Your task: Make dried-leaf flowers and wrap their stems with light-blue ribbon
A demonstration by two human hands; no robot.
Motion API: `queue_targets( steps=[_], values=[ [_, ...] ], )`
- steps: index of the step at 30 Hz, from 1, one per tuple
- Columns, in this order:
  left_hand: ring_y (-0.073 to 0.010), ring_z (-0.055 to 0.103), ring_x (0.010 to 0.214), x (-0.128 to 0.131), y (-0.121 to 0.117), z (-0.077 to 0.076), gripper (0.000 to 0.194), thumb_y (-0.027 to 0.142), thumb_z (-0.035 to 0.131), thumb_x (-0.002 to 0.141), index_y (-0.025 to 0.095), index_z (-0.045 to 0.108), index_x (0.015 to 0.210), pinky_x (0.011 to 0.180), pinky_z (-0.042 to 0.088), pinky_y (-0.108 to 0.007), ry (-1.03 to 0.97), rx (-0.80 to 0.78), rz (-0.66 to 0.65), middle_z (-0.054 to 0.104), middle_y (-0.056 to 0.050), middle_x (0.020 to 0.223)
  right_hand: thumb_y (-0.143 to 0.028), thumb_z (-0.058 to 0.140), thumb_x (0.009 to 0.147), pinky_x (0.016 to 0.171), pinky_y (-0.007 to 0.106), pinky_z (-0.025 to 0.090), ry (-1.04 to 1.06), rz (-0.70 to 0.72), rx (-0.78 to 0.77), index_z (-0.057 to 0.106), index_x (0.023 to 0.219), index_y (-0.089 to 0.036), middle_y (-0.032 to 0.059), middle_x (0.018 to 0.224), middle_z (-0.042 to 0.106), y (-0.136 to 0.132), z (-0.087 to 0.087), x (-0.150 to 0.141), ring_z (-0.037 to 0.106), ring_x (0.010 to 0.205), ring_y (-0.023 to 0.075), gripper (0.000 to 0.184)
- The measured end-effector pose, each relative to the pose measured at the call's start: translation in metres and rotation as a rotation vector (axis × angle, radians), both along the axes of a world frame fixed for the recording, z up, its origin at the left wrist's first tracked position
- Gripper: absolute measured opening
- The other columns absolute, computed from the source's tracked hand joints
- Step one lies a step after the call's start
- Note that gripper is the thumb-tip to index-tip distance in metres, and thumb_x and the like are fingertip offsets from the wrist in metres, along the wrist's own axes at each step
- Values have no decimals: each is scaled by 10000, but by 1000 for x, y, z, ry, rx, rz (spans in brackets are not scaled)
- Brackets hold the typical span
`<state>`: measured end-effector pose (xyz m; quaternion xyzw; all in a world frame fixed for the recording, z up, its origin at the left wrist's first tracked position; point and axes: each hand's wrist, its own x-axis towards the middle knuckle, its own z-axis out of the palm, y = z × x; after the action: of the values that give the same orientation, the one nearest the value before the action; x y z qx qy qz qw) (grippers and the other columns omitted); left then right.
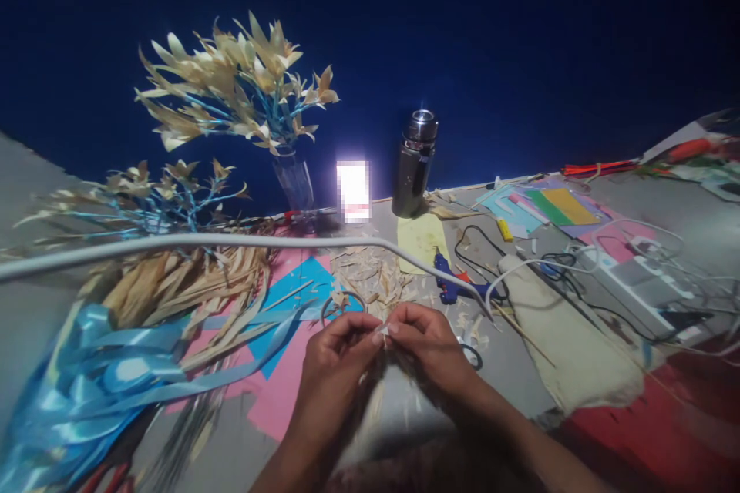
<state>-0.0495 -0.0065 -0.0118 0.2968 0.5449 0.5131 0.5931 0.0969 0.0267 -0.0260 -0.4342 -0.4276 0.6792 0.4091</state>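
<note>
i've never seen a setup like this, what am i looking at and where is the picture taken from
There is no machine here: you see a person's two bare hands, left and right. The single picture comes from a camera worn on the person's head, looking forward and down. The fingertips of both hands meet around a small pale piece, too small to identify.

On the left of the surface lie shiny blue ribbon and dried husk-like strips. Behind them, pale artificial-looking flowers stand in a clear vase. A dark flask stands further back. To the right are a blue glue gun, coloured sheets and a white power strip.
</note>
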Motion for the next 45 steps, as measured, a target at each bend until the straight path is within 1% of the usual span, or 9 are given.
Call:
queue_targets(
  steps=[4, 8, 12, 15, 21, 27, 34, 40, 45],
  values=[
    [-140, 618, 610, 7, 2, -1, 252, 338, 880, 698, 154, 712, 738, 599, 474, -229, -82, 0, 8, 708, -36, 666, -556, 776, 752, 519, 239, 277, 33, 34, 11, 591, 676, -189, -39, 575, 514, -5, 1, 5, 360, 517, 99, 418],
    [-125, 569, 528, 7, 2, -1, 263, 335, 879, 691, 158, 687, 729, 535, 431, -220, -120, -70, -9, 660, -11, 591, -533, 754, 799, 556, 248, 352, -21, 18, 156, 659, 767, -189, 1, 686, 603, -9, 2, 21, 467, 594, 130, 358],
    [-96, 506, 505, 8, 4, -1, 254, 328, 878, 689, 153, 693, 703, 503, 383, -196, 9, -55, -48, 609, 18, 562, -372, 683, 868, 585, 254, 384, -253, -98, 338, 717, 900, -206, -8, 721, 615, -8, 7, 29, 495, 617, 137, 173],
    [-87, 507, 537, 8, 6, -4, 244, 329, 875, 704, 147, 713, 700, 523, 385, -187, 46, -29, -79, 628, 11, 597, -273, 646, 874, 633, 260, 404, -456, -82, 475, 710, 825, -201, -8, 710, 627, -3, 11, 24, 533, 655, 144, 108],
    [-151, 636, 651, 5, 8, -11, 225, 316, 881, 701, 145, 756, 780, 639, 483, -244, -97, -67, -99, 720, -51, 696, -277, 601, 889, 586, 238, 403, -478, -81, 416, 665, 763, -199, -12, 680, 635, 2, 10, 10, 554, 621, 136, 161],
    [-158, 647, 645, 8, 12, -6, 208, 277, 885, 662, 150, 774, 784, 656, 496, -252, -155, -88, -72, 725, -51, 666, -298, 612, 873, 580, 241, 401, -476, -127, 401, 656, 751, -206, -11, 663, 622, 5, 8, 7, 536, 608, 138, 159],
    [-102, 512, 514, 10, 15, -8, 199, 301, 827, 694, 159, 690, 667, 531, 398, -216, -2, -80, -24, 620, 15, 553, -329, 577, 932, 582, 243, 415, -445, -158, 379, 664, 779, -202, -7, 682, 638, 6, 5, 15, 552, 612, 142, 218],
    [-148, 549, 556, 9, 18, -6, 203, 356, 784, 716, 176, 715, 652, 545, 400, -249, 354, -15, -54, 657, -8, 582, -176, 541, 938, 701, 287, 463, -750, -99, 867, 721, 830, -207, 56, 770, 741, 3, 4, 22, 663, 724, 188, 212],
    [-186, 622, 617, 10, 16, 1, 159, 307, 700, 779, 225, 757, 655, 604, 449, -271, 624, 172, -80, 720, -19, 662, -174, 544, 949, 715, 283, 498, -888, -8, 922, 748, 857, -219, 66, 838, 800, 4, 1, 19, 722, 751, 200, 229]
  ],
)
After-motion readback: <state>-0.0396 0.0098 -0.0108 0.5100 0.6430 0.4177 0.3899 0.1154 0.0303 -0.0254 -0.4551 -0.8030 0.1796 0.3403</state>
